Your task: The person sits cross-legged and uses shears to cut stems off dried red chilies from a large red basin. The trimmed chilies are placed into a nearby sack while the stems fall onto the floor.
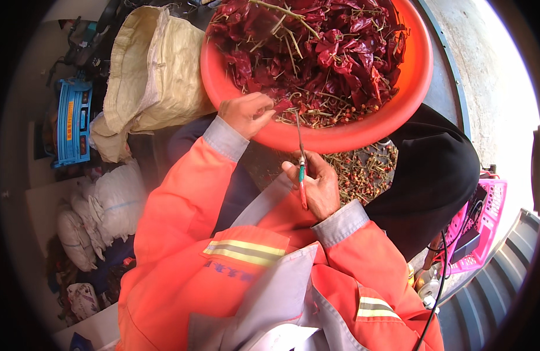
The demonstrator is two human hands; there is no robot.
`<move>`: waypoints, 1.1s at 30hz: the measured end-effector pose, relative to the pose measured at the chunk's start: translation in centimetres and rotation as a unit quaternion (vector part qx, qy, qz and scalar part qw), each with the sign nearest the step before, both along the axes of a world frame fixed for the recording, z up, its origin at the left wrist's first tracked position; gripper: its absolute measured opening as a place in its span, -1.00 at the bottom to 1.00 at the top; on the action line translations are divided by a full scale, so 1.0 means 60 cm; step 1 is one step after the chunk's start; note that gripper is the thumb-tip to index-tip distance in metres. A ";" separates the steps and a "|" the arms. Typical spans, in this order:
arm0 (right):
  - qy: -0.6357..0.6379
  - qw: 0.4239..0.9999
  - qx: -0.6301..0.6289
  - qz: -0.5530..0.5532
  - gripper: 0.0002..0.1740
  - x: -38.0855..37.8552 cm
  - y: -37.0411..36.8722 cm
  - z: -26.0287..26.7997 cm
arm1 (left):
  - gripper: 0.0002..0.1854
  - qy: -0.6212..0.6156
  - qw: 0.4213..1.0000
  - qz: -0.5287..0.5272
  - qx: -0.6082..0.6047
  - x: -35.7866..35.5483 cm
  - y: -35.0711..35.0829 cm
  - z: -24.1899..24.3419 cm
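A wide orange-red plastic basin (pixel 234 116) is heaped with dried red chili peppers (pixel 313 66) and their stems. Over its near left rim, my left hand (pixel 248 115) has thumb and fingers closed at the stem end of a dried red chili (pixel 283 105). My right hand (pixel 318 184) grips scissors (pixel 301 171) with green and red wrapped handles, below the near rim. The blades point up over the rim, just right of the chili; whether they are parted is too small to tell. Cut stems (pixel 362 171) lie in a pile beneath the basin, between my legs.
An open woven sack (pixel 177 70) stands against the basin's left side. Further left are a blue metal vehicle part (pixel 73 123) and stuffed white sacks (pixel 116 202). On the right, beyond my knee, sits a pink plastic basket (pixel 489 219) holding dark items. A black cable (pixel 444 267) runs past my right sleeve.
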State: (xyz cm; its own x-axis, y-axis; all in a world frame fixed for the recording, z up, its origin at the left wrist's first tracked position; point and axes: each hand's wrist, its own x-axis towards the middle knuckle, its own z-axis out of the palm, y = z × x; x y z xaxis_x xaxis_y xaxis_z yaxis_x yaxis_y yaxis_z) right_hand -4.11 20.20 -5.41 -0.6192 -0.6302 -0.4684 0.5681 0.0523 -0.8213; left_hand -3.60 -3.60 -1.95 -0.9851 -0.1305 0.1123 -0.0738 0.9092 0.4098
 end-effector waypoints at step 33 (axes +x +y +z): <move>0.320 0.931 0.147 0.101 -0.71 0.048 0.019 0.041 | -0.77 0.058 0.986 0.016 0.154 0.097 0.074 -0.068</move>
